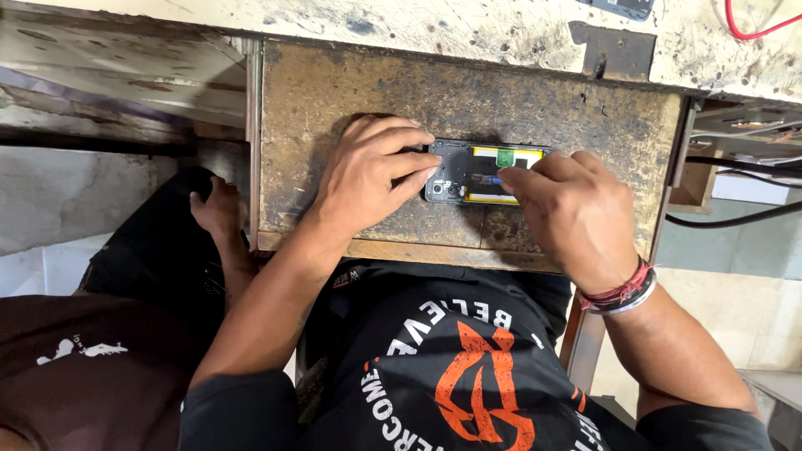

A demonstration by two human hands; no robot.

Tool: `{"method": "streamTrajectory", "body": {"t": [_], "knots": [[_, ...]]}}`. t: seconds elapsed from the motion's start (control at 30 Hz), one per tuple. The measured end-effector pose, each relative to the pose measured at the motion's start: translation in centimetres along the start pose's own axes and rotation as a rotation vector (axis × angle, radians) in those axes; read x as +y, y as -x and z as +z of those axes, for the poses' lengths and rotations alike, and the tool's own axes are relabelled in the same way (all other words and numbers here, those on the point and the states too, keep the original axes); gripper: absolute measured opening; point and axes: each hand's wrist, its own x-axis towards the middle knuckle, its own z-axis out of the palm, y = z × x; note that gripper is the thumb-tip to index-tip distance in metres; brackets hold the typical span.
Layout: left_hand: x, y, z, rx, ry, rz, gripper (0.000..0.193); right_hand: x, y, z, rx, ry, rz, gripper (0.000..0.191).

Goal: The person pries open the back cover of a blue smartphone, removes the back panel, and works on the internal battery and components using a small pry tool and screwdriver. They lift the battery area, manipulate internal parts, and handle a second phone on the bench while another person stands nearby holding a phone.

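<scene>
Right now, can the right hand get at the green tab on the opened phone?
Probably yes. The right hand already rests over the opened phone, its fingertips right beside the green tab, with nothing between them. The left hand holds the phone's other end, away from the tab.

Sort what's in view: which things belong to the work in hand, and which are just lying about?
In hand:
opened phone with its back off
left hand steadying it
right hand at its middle
worn pull-out board under it

Lying about:
red wire
black cables
another person's hand
</scene>
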Motion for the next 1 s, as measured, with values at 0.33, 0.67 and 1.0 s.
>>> {"method": "streamTrajectory", "body": {"t": [0.33,0.67,1.0], "knots": [[-0.2,0.0,0.0,-0.001,0.011,-0.009,0.012,-1.7,-1.2,-1.2,-0.03,0.111,-0.084,0.025],[0.2,0.0,-0.3,-0.009,0.01,-0.019,0.013,-2.1,-4.4,-1.4,-0.452,0.477,-0.448,0.012],[0.6,-0.2,-0.5,0.0,0.018,-0.033,0.014,-2.7,-5.0,-2.7,-0.264,0.439,-0.622,0.011]]}}
